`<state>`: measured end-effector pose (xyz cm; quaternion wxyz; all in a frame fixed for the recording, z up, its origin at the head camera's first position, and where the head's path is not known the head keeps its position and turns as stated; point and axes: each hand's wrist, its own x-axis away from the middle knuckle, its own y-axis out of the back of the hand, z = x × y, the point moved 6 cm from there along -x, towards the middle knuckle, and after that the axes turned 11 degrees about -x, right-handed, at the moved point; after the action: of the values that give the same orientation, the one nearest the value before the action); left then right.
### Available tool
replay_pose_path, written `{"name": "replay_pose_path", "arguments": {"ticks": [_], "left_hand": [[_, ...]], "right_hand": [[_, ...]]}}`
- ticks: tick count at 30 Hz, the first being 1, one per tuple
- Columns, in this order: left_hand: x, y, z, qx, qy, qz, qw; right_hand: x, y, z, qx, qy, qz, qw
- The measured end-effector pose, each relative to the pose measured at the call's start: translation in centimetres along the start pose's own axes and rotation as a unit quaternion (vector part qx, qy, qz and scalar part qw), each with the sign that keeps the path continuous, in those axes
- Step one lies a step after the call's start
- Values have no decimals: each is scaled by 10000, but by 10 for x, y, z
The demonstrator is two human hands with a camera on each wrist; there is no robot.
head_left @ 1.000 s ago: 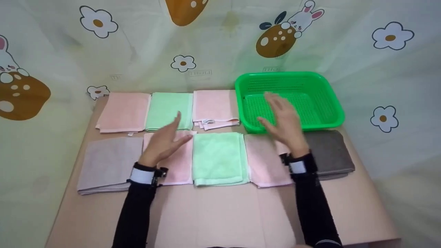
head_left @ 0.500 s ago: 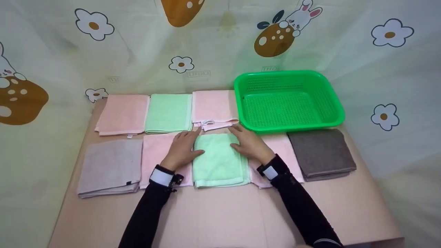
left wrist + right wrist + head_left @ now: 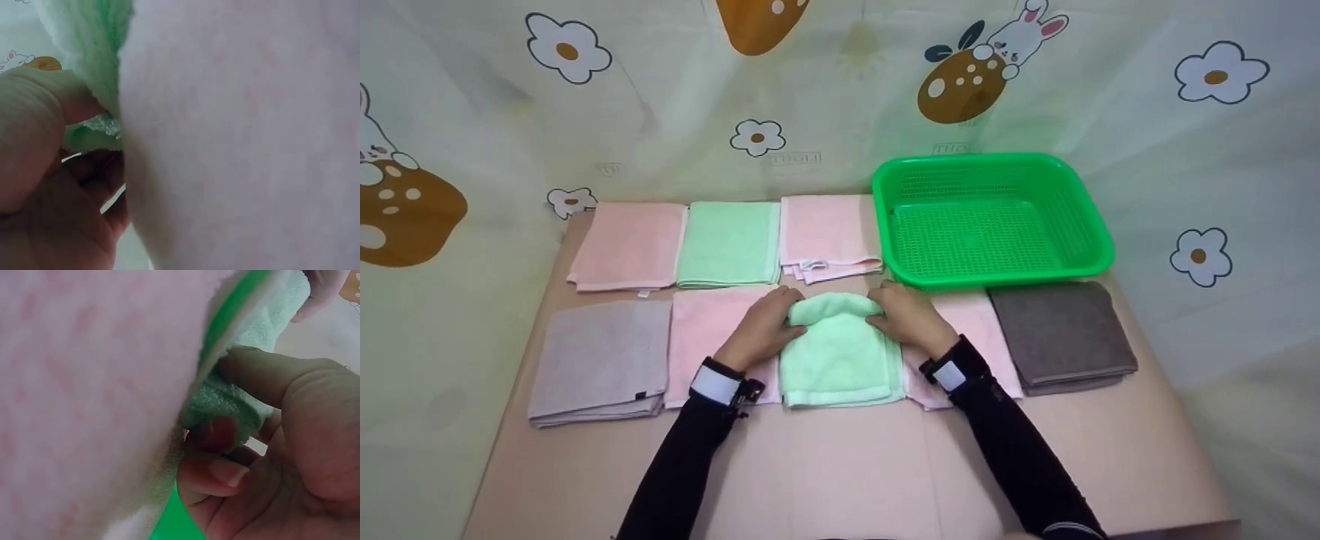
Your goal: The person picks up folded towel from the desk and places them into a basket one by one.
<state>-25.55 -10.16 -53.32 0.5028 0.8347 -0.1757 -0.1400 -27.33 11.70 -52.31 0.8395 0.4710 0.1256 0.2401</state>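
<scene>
A folded light green towel (image 3: pixel 840 360) lies in the middle of the front row. Its far edge is lifted and curled over toward the person. The left hand (image 3: pixel 761 326) pinches the far left corner, and its thumb lies against the green cloth (image 3: pixel 90 62) in the left wrist view. At the far right corner the right hand (image 3: pixel 911 319) pinches the same edge, its fingers curled under the cloth in the right wrist view. Pink towels lie beneath both hands, one on the left (image 3: pixel 709 322) and one on the right (image 3: pixel 975 322).
A green plastic basket (image 3: pixel 990 240) stands at the back right. Folded pink (image 3: pixel 630 244), green (image 3: pixel 727 244) and pink (image 3: pixel 831 229) towels line the back. A grey-lilac towel (image 3: pixel 600 360) ends the front row at left, a dark grey one (image 3: pixel 1061 334) at right.
Both hands came down and inward from the air to the middle green towel's far corners. Since then they have gripped its far edge and lifted it into a curl.
</scene>
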Motion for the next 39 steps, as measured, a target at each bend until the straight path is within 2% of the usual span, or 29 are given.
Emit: {"name": "replay_pose_path", "arguments": {"ticks": [7,12,17,23,29,35,39], "left_hand": [[0,-3,-1,213,50,225,9995],[2,3,-4,260,-23,185,9995],[9,18,-10,534,-188,47,9984],[20,42,-22,905,-393,-151,9950],[27,64,-39,1033,-744,-619,9899],[35,86,-52,1263,-855,-1098,9822],[37,99,-58,1372,-882,-1339,9775]], "right_hand": [[2,1,2,97,74,22,9999],[7,4,10,262,116,119,9995],[13,13,22,293,309,33,9991],[25,38,40,121,734,-261,9969],[39,66,49,-188,945,-574,9937],[48,90,56,-663,1516,-1135,9797],[49,101,56,-1683,1790,-1381,9595]]}}
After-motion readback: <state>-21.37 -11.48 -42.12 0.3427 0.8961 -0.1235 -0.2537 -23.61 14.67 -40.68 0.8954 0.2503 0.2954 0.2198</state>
